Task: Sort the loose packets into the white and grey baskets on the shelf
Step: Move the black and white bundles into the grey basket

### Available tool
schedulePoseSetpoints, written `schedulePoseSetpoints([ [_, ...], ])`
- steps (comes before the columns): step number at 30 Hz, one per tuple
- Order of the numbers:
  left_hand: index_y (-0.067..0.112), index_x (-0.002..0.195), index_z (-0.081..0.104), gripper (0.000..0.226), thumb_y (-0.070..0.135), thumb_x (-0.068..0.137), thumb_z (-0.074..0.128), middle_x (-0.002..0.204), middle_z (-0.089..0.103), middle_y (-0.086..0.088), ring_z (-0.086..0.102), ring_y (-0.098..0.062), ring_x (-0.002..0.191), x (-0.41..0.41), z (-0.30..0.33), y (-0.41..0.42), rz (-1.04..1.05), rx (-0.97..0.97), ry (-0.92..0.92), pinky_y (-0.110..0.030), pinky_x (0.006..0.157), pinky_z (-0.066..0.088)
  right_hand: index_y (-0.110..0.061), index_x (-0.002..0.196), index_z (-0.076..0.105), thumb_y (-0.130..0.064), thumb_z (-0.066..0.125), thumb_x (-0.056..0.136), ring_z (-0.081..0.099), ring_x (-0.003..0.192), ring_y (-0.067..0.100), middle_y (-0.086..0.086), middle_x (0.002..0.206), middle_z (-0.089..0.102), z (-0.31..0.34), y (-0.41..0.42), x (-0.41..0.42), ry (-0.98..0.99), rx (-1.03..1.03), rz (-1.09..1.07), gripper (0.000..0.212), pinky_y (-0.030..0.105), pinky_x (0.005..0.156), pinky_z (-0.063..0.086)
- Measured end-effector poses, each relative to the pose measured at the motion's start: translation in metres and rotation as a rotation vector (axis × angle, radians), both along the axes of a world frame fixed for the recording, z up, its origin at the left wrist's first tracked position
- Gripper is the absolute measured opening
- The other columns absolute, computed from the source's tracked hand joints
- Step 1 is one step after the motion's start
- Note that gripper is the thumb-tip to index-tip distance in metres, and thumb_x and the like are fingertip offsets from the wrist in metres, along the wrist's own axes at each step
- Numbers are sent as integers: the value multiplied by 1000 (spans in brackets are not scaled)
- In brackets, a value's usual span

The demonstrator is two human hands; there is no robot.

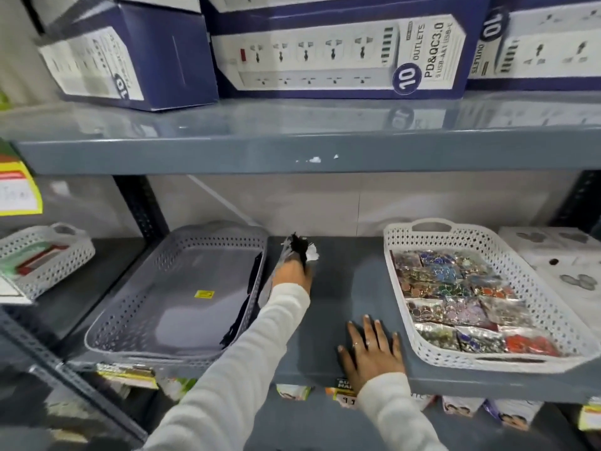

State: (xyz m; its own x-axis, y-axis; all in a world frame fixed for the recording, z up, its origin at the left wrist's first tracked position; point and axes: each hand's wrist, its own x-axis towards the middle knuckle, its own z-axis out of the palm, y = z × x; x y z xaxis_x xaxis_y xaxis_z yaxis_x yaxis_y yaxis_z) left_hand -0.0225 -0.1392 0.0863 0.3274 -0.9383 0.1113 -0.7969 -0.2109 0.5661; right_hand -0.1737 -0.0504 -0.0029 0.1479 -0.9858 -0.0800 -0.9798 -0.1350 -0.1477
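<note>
Nearest, the right hand lies flat on the grey shelf, fingers spread, holding nothing, just left of the white basket, which is filled with colourful packets. Farther back, the left hand is closed around a dark packet with a white end, right beside the grey basket. Boxes of power strips sit on the shelf above.

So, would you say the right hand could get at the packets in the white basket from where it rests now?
Probably yes. The right hand lies flat and empty on the shelf, just beside the white basket. The basket is open-topped with a low wall, and nothing stands between the hand and the packets.
</note>
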Motion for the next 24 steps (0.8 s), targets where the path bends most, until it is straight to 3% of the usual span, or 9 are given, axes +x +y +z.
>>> schedulePoseSetpoints([
  [5, 17, 128, 52, 33, 22, 96, 45, 105, 65, -27, 60, -42, 96, 23, 53, 19, 65, -313, 239, -35, 76, 43, -20, 95, 77, -51, -5, 93, 72, 96, 33, 12, 105, 75, -3, 0, 1, -5, -20, -18, 88, 48, 91, 28],
  [7, 17, 130, 51, 35, 21, 96, 46, 106, 66, -28, 59, -43, 97, 43, 69, 27, 105, -403, 275, -34, 76, 40, -18, 96, 77, -48, 11, 94, 71, 98, 34, 14, 107, 75, -1, 3, 2, -8, 6, -35, 73, 51, 94, 36],
  [9, 16, 131, 52, 36, 22, 95, 48, 106, 66, -29, 59, -43, 97, 67, 77, 35, 141, -447, 255, -35, 79, 42, -18, 106, 74, -49, 24, 79, 66, 110, 35, 14, 118, 70, 10, 6, 5, -27, 36, -42, 65, 58, 95, 43],
  [10, 15, 131, 52, 36, 22, 95, 49, 106, 66, -29, 60, -42, 98, 79, 76, 39, 162, -445, 241, -35, 81, 43, -20, 118, 68, -50, 18, 75, 57, 122, 34, 13, 131, 62, 13, 7, 7, -19, 65, -56, 73, 59, 102, 37],
  [12, 11, 128, 55, 34, 20, 95, 50, 106, 66, -28, 62, -41, 97, 97, 66, 43, 198, -378, 241, -39, 86, 47, -26, 141, 42, -54, -3, 68, 28, 144, 27, 6, 154, 33, 12, 6, 6, 18, -8, -66, 90, 53, 116, 13],
  [14, 6, 120, 60, 31, 21, 95, 51, 104, 66, -28, 63, -42, 96, 108, 49, 47, 241, -228, 244, -42, 85, 50, -29, 148, 24, -56, -2, 78, 11, 149, 23, 2, 160, 15, 11, 6, 4, 27, -40, -62, 80, 48, 118, 3],
  [17, 12, 119, 61, 33, 29, 93, 53, 102, 66, -26, 63, -42, 96, 111, 25, 53, 267, -53, 277, -43, 86, 51, -31, 150, 17, -49, 23, 96, 5, 150, 21, 0, 162, 8, 16, 8, 5, 42, -50, -46, 57, 47, 119, 1],
  [19, 20, 124, 59, 35, 34, 93, 52, 107, 66, -24, 61, -41, 102, 109, 14, 56, 224, 71, 223, -41, 90, 49, -30, 149, 17, -48, 24, 96, 6, 149, 21, 0, 162, 8, 17, 9, 5, 25, -51, -42, 57, 47, 119, 1],
  [24, 13, 116, 63, 65, 60, 93, 25, 119, 63, -19, 55, -34, 114, 110, 5, 61, 190, 408, -104, -38, 100, 37, -30, 149, 19, -49, 16, 94, 8, 149, 22, 1, 161, 10, 16, 8, 4, 30, -37, -32, 59, 47, 119, 2],
])
